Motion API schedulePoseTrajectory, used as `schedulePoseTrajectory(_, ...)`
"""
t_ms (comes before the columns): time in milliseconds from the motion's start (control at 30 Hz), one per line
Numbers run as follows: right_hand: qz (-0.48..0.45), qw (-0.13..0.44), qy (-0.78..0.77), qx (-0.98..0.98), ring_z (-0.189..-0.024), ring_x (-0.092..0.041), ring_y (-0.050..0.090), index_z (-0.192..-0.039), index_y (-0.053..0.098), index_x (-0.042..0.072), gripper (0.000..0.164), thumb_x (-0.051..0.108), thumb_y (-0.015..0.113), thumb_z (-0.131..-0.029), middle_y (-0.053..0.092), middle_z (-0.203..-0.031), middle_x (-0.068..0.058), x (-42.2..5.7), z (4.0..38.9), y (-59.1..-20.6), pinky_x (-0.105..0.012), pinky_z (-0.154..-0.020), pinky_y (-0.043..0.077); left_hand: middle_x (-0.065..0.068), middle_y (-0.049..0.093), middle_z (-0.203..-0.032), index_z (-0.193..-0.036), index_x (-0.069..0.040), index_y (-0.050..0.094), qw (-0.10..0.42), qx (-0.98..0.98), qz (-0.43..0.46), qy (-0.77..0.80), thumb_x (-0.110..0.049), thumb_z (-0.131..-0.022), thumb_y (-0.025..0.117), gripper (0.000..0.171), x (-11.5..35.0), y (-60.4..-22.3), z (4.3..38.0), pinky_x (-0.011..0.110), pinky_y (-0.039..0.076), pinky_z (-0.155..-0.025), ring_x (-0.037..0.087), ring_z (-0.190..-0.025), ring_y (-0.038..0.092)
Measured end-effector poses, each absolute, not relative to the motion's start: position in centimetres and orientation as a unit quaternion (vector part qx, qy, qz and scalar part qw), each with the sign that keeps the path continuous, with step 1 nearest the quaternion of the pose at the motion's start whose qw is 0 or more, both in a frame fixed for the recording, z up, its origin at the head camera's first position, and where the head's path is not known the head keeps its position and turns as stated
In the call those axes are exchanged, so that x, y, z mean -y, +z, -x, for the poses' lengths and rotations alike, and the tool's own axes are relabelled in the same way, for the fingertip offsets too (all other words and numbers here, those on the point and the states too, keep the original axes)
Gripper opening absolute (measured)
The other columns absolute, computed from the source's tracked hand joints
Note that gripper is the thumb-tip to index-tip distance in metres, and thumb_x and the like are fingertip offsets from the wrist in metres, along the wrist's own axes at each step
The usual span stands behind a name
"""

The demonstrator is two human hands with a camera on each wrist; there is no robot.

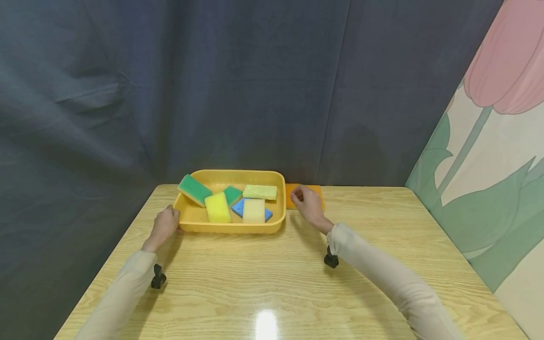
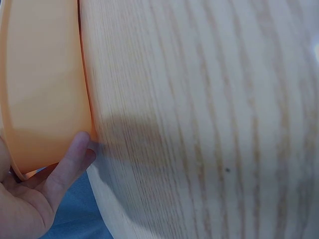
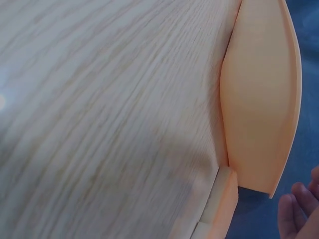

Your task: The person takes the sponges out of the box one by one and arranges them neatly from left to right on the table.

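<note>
A yellow plastic bin [image 1: 231,228] holds several sponges. My left hand [image 1: 165,221] grips its left end; in the left wrist view, fingers [image 2: 67,167] press against the bin's wall [image 2: 47,89] near its base. To the right of the bin, my right hand [image 1: 309,204] hovers with loosely curled fingers over flat orange pieces [image 1: 291,202]. Nothing shows between those fingers. In the right wrist view, the right hand [image 3: 301,211] is partly cut off, apart from the bin [image 3: 261,99] and the orange and cream slabs [image 3: 224,196].
Inside the bin are a green-and-yellow sponge [image 1: 194,190], a yellow sponge [image 1: 218,208], a pale yellow one [image 1: 260,191], a cream one [image 1: 253,211], a blue one [image 1: 238,208] and a green one [image 1: 232,194]. A dark curtain [image 1: 255,94] hangs behind the wooden table [image 1: 238,274].
</note>
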State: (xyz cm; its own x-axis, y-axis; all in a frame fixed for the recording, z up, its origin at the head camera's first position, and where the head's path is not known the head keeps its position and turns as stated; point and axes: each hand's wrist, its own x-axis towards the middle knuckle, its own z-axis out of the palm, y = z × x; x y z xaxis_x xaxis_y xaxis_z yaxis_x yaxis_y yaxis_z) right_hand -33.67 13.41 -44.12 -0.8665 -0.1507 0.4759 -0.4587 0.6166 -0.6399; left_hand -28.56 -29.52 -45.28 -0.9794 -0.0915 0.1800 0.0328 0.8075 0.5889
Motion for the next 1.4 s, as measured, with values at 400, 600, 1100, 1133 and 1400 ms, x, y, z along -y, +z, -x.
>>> schedulePoseTrajectory(400, -0.204, 0.207, 0.394, 0.872, -0.079, -0.024, 0.065, -0.101, 0.067, 0.001, 0.012, 0.011, 0.063, -0.097, 0.068, -0.091, -0.011, -11.8, 33.5, -44.0, -0.039, -0.072, 0.054, 0.02, 0.055, -0.072, -0.094, 0.013, 0.051, 0.104, 0.944, -0.016, -0.311, -0.008, -0.101, 0.03, 0.03, 29.6, -45.4, 28.7, 0.034, 0.046, -0.051, 0.026, -0.057, 0.058)
schedulePoseTrajectory(600, -0.213, 0.194, 0.404, 0.868, -0.082, -0.022, 0.064, -0.102, 0.068, 0.002, 0.011, 0.01, 0.063, -0.097, 0.068, -0.092, -0.01, -11.0, 33.4, -43.9, -0.038, -0.074, 0.054, 0.019, 0.055, -0.071, -0.092, 0.011, 0.051, 0.101, 0.945, -0.014, -0.31, -0.008, -0.101, 0.031, 0.029, 29.6, -45.5, 28.7, 0.033, 0.046, -0.05, 0.026, -0.057, 0.059)
schedulePoseTrajectory(1100, -0.281, 0.211, 0.336, 0.874, -0.08, -0.02, 0.063, -0.096, 0.07, 0.005, 0.007, 0.011, 0.067, -0.094, 0.068, -0.09, -0.006, -9.1, 33.5, -44.1, -0.035, -0.071, 0.052, 0.023, 0.057, -0.075, -0.096, 0.013, 0.051, 0.1, 0.947, -0.023, -0.305, -0.007, -0.1, 0.031, 0.028, 29.6, -45.3, 28.8, 0.04, 0.051, -0.056, 0.028, -0.06, 0.061)
schedulePoseTrajectory(1133, -0.281, 0.207, 0.339, 0.874, -0.081, -0.02, 0.063, -0.095, 0.07, 0.005, 0.007, 0.011, 0.067, -0.094, 0.068, -0.09, -0.006, -9.0, 33.5, -44.1, -0.035, -0.072, 0.053, 0.023, 0.057, -0.075, -0.096, 0.013, 0.051, 0.1, 0.947, -0.023, -0.304, -0.007, -0.1, 0.031, 0.029, 29.7, -45.3, 28.8, 0.041, 0.051, -0.056, 0.029, -0.06, 0.061)
schedulePoseTrajectory(1400, -0.283, 0.191, 0.331, 0.88, -0.08, -0.019, 0.061, -0.097, 0.071, 0.006, 0.007, 0.012, 0.067, -0.094, 0.067, -0.09, -0.005, -8.0, 33.1, -43.8, -0.035, -0.073, 0.052, 0.023, 0.056, -0.075, -0.099, 0.015, 0.051, 0.098, 0.949, -0.026, -0.298, -0.008, -0.1, 0.031, 0.031, 29.7, -45.4, 28.8, 0.041, 0.049, -0.057, 0.03, -0.063, 0.059)
